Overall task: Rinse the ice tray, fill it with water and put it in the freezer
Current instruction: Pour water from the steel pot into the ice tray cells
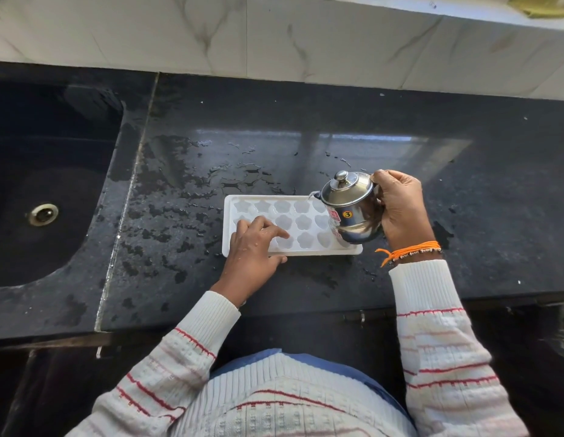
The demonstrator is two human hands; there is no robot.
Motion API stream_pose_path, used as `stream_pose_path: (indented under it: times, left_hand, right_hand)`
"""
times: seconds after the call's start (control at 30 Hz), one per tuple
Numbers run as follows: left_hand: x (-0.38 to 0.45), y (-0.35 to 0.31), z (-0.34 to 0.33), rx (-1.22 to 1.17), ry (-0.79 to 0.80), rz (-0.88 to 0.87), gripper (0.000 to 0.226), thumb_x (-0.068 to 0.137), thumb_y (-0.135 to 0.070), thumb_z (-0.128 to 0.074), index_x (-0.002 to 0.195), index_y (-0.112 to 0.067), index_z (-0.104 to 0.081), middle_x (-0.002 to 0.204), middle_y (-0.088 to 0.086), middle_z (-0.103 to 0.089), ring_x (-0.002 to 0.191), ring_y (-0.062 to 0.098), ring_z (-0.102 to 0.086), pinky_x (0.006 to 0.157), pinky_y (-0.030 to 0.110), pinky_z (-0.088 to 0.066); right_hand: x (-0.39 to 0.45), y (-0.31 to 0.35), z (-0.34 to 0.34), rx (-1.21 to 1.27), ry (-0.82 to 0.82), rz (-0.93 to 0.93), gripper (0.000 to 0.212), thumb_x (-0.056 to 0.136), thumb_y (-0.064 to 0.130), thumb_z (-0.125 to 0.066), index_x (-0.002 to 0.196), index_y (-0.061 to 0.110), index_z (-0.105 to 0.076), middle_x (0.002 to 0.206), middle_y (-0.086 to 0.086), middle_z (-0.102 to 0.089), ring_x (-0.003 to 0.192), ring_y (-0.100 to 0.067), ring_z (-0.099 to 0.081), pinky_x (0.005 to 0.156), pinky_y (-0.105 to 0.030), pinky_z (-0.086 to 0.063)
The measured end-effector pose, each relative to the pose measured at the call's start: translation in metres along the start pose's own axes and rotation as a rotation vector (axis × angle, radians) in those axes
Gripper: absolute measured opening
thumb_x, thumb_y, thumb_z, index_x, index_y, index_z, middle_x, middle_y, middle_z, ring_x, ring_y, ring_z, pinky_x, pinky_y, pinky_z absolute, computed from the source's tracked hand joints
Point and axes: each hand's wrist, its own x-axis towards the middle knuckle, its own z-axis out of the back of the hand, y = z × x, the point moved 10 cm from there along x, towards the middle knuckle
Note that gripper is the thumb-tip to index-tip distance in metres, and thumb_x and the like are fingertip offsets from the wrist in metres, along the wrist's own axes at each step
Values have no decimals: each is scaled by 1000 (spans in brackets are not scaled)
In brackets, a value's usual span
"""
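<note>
A white tray (293, 227) of flower-shaped cells lay on the wet counter (432, 171); the left hand (253, 244) pressed it flat-fingered. The right hand (400, 209) gripped a tilted steel pot (350, 206) over its far-right cells.

A single view is given, taken from a camera worn on the person's head. The scene is looked down upon steeply, almost from straight above, and slightly forward toward the tiled wall (274, 36) seen along the top edge. The black stone counter (463, 216) is spread across the middle of the frame at close, arm's-length range, and the sink (44, 184) is cut off at the left edge. The wearer's own striped sleeves and chest are seen along the bottom. Straight lines are bowed by the wide-angle lens. No second view is provided, so no overlap is shared
</note>
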Motion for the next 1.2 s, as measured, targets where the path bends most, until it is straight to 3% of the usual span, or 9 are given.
stream_pose_path:
  times: [0.2, 0.3, 0.37, 0.47, 0.73, 0.87, 1.03, 1.2]
  left_hand:
    - [0, -1, 1, -12, 2, 0, 35, 76, -20, -72, 109, -30, -63, 110, -11, -50, 108, 14, -35, 90, 20, -27]
    - [0, -3, 1, -24, -3, -8, 34, 76, -19, -72, 108, -29, -63, 109, -10, -51, 107, 14, -35, 90, 22, -29]
    - [1, -8, 1, -31, -7, -27, 34, 77, -18, -72, 108, -29, -64, 109, -9, -53, 105, 14, -35, 92, 25, -32]
    - [2, -14, 1, -23, -9, -47, 34, 77, -17, -71, 108, -30, -64, 109, -9, -53, 103, 14, -35, 90, 25, -33]
    - [5, -18, -6, 8, 15, -50, 33, 80, -13, -68, 107, -30, -64, 113, -8, -54, 108, 16, -37, 88, 22, -27]
    - [6, -21, -9, 16, 28, -56, 34, 78, -14, -70, 108, -29, -64, 113, -8, -54, 108, 17, -37, 87, 23, -26]
    - [7, -21, -10, 22, 30, -53, 35, 78, -15, -71, 109, -29, -64, 113, -8, -54, 107, 16, -36, 88, 23, -26]
    - [7, -21, -11, 18, 30, -46, 35, 78, -15, -71, 109, -29, -64, 113, -8, -53, 107, 16, -36, 88, 23, -26]
  right_hand:
    - [5, -10, 2, 165, -3, -67, 22, 88, 5, -52, 68, 11, -60, 58, -1, -58, 58, -11, -53, 50, -18, -46]
    - [5, -11, 2, 323, 10, -71, 42, 86, -1, -48, 50, 14, -62, 37, 7, -49, 37, -3, -44, 39, -11, -37]
    - [4, -14, 5, 375, 9, -95, 38, 85, 0, -49, 51, 12, -61, 37, 6, -46, 36, -3, -40, 38, -12, -35]
    - [7, -18, 13, 370, -19, -108, 26, 84, 2, -50, 60, 9, -54, 38, 6, -44, 40, -4, -37, 41, -15, -33]
    - [9, -8, 29, 328, -66, -48, 26, 85, -1, -49, 62, 9, -55, 36, 7, -53, 36, -2, -48, 40, -11, -40]
    - [9, -2, 33, 270, -65, 1, 24, 85, -2, -49, 63, 8, -52, 33, 9, -46, 33, -3, -42, 38, -9, -36]
    - [10, -2, 33, 166, -49, 5, 24, 85, 1, -51, 63, 9, -51, 59, -7, -44, 52, -13, -42, 43, -13, -41]
    - [10, -2, 33, 136, -67, 10, 28, 84, 0, -51, 58, 11, -49, 37, 7, -42, 37, -5, -39, 39, -11, -37]
